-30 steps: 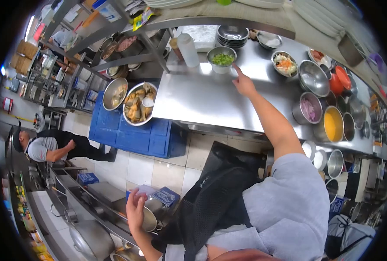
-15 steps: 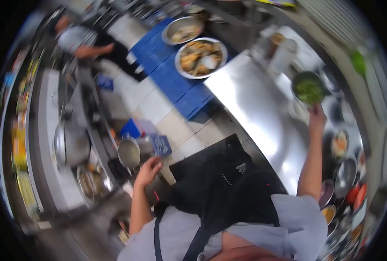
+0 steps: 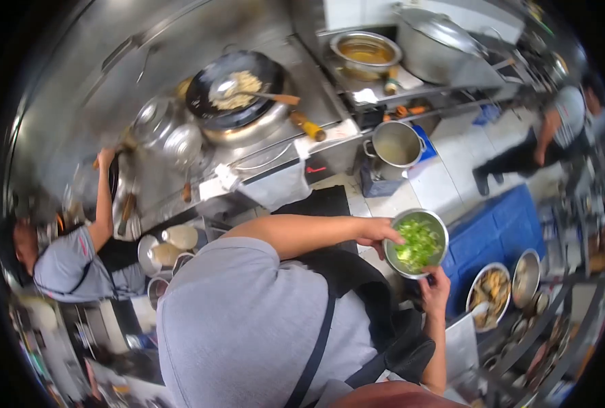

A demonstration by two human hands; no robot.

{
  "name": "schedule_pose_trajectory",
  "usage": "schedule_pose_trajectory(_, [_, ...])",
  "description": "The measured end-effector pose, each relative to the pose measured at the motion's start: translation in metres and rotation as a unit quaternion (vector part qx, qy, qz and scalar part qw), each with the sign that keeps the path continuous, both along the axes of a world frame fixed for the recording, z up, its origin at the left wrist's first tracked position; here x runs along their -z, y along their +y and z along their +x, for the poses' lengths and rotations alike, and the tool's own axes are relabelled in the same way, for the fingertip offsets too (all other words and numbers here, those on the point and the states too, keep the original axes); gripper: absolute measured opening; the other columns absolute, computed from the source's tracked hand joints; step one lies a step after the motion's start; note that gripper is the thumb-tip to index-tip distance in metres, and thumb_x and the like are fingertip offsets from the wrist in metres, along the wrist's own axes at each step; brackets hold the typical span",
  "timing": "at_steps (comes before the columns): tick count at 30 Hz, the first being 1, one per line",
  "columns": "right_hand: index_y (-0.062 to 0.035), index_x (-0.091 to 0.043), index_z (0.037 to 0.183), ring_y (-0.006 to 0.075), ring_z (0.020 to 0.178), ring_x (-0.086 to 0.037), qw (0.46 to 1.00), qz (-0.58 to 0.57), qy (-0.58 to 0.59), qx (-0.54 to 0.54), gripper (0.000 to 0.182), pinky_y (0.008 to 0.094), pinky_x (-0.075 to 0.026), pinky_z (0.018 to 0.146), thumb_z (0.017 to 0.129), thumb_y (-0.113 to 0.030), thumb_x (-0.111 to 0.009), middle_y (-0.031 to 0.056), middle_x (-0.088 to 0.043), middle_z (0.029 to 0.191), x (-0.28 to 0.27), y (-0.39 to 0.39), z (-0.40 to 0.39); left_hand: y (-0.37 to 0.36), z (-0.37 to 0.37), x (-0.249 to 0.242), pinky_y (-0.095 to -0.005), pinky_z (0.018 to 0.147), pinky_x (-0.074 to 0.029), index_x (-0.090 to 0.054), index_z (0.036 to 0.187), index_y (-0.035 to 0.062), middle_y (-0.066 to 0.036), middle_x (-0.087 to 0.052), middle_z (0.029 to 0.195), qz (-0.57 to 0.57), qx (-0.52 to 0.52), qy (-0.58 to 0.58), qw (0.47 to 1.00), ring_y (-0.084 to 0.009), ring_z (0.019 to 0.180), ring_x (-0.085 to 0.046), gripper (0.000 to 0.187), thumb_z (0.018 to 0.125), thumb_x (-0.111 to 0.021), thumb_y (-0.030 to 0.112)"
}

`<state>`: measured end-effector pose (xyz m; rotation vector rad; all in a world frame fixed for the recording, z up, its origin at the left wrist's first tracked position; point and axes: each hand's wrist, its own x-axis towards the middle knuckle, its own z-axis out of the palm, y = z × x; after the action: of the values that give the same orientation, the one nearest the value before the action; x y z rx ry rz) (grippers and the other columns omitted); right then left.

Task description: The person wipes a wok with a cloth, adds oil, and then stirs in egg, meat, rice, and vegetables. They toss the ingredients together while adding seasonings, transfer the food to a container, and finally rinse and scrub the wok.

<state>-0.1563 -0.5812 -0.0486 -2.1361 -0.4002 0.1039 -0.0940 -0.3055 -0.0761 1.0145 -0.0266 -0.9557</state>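
Note:
A metal bowl (image 3: 440,226) of chopped green vegetables (image 3: 418,248) is held up in front of me, right of my body. My left hand (image 3: 379,235) is closed on its left rim, with a fingertip over the edge beside the greens. From below, my right hand (image 3: 436,289) pinches the near rim. Beyond and to the left, a wok (image 3: 199,95) on the stove holds pale chopped food and a ladle.
A pot (image 3: 396,144) stands beyond the bowl; blue crates (image 3: 503,221) and a bowl of browned food (image 3: 491,296) are at right. A co-worker (image 3: 78,265) at left grips a pan handle. Another person (image 3: 561,126) is at far right. A lidded pot (image 3: 438,44) stands at the back.
The view has swung round from the metal counter to the stove. The bowl of greens, earlier in my right hand above the counter, is now between both hands; my left hand has come onto it.

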Motion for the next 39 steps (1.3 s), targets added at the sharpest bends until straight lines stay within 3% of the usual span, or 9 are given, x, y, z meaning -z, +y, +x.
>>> schedule_pose_trajectory(6, [-0.0128, -0.026, 0.149, 0.0199, 0.093, -0.059, 0.956, 0.217, 0.14, -0.137, 0.078, 0.0271, -0.048, 0.076, 0.082, 0.0, -0.064, 0.0137, -0.053, 0.124, -0.02, 0.101, 0.08, 0.238, -0.006, -0.093, -0.0387, 0.076, -0.049, -0.058, 0.118, -0.0008, -0.016, -0.064, 0.105, 0.422, -0.402, -0.155, 0.798, -0.0262, 0.087, -0.061, 0.045, 0.078, -0.063, 0.018])
schedule_pose_trajectory(9, [-0.012, -0.031, 0.146, 0.0159, 0.082, -0.058, 0.991, 0.039, 0.125, -0.01, 0.069, 0.0274, -0.048, 0.073, 0.085, -0.004, -0.062, 0.0091, -0.057, 0.105, 0.021, 0.119, 0.122, 0.406, 0.012, -0.112, -0.0408, 0.095, -0.044, -0.033, 0.141, 0.0032, -0.021, -0.048, 0.132, 0.619, -0.64, -0.368, 0.269, -0.0385, 0.114, -0.052, 0.067, 0.079, -0.055, -0.004])
schedule_pose_trajectory(18, [-0.0063, -0.043, 0.137, 0.0181, 0.074, -0.058, 0.929, 0.052, 0.366, 0.033, 0.053, 0.0309, -0.049, 0.07, 0.088, -0.007, -0.061, 0.0076, -0.062, 0.085, 0.185, 0.035, 0.101, 0.61, 0.072, -0.082, -0.0493, 0.09, -0.047, -0.037, 0.141, 0.0246, -0.017, -0.041, 0.135, 0.729, -0.614, -0.264, 0.146, -0.0409, 0.112, -0.053, 0.074, 0.075, -0.051, -0.005])
schedule_pose_trajectory(22, [-0.003, -0.047, 0.133, 0.0144, 0.071, -0.06, 0.948, -0.075, 0.305, 0.056, 0.048, 0.0296, -0.049, 0.064, 0.087, -0.005, -0.06, 0.0098, -0.064, 0.086, 0.105, 0.08, 0.088, 0.643, 0.063, 0.016, -0.0495, 0.088, -0.049, -0.034, 0.143, 0.0236, -0.019, -0.043, 0.136, 0.882, -0.21, -0.108, 0.407, -0.0384, 0.112, -0.056, 0.065, 0.083, -0.053, 0.005])
schedule_pose_trajectory(27, [0.002, -0.049, 0.13, 0.0393, 0.116, -0.053, 0.92, -0.178, 0.323, 0.132, 0.051, 0.043, -0.044, 0.097, 0.085, -0.019, -0.061, 0.024, -0.058, 0.123, 0.096, 0.062, 0.031, 0.638, 0.11, 0.031, -0.0446, 0.083, -0.05, -0.042, 0.135, 0.0036, -0.018, -0.056, 0.119, 0.859, -0.346, -0.297, 0.232, -0.032, 0.1, -0.06, 0.053, 0.086, -0.06, 0.016])
schedule_pose_trajectory(28, [-0.0032, -0.051, 0.127, 0.0235, 0.075, -0.063, 0.938, -0.176, 0.248, 0.165, 0.043, 0.0382, -0.05, 0.066, 0.087, -0.015, -0.061, 0.0138, -0.066, 0.088, 0.109, 0.049, 0.009, 0.593, 0.133, 0.007, -0.0456, 0.088, -0.049, -0.043, 0.133, -0.0003, -0.02, -0.054, 0.123, 0.761, -0.478, -0.377, 0.223, -0.0345, 0.105, -0.058, 0.055, 0.086, -0.063, 0.019])
schedule_pose_trajectory(31, [-0.0074, -0.054, 0.122, 0.0335, 0.082, -0.065, 0.929, -0.185, 0.197, 0.251, 0.041, 0.0437, -0.049, 0.075, 0.086, -0.026, -0.063, 0.0171, -0.067, 0.088, 0.111, 0.04, -0.042, 0.403, 0.196, -0.018, -0.0486, 0.086, -0.049, -0.051, 0.121, -0.0069, -0.024, -0.06, 0.109, 0.549, -0.536, -0.411, 0.491, -0.0363, 0.107, -0.057, 0.053, 0.079, -0.069, 0.02])
schedule_pose_trajectory(34, [-0.0073, -0.054, 0.125, 0.0378, 0.107, -0.059, 0.885, -0.125, 0.326, 0.307, 0.044, 0.0434, -0.046, 0.091, 0.086, -0.026, -0.062, 0.0208, -0.062, 0.115, 0.091, 0.038, -0.092, 0.282, 0.262, 0.108, -0.0295, 0.057, -0.046, -0.051, 0.126, 0.0024, -0.009, -0.06, 0.09, 0.397, -0.072, -0.252, 0.88, -0.0177, 0.065, -0.055, 0.055, 0.072, -0.059, 0.006])
schedule_pose_trajectory(39, [-0.0077, -0.055, 0.124, 0.0362, 0.104, -0.061, 0.827, -0.034, 0.317, 0.463, 0.044, 0.0425, -0.047, 0.09, 0.085, -0.027, -0.062, 0.0186, -0.066, 0.108, 0.109, 0.035, -0.216, -0.065, 0.109, 0.025, -0.0283, 0.05, -0.045, -0.039, 0.135, 0.0025, -0.013, -0.054, 0.105, 0.214, 0.303, -0.247, 0.895, -0.0176, 0.075, -0.058, 0.066, 0.07, -0.052, 0.001])
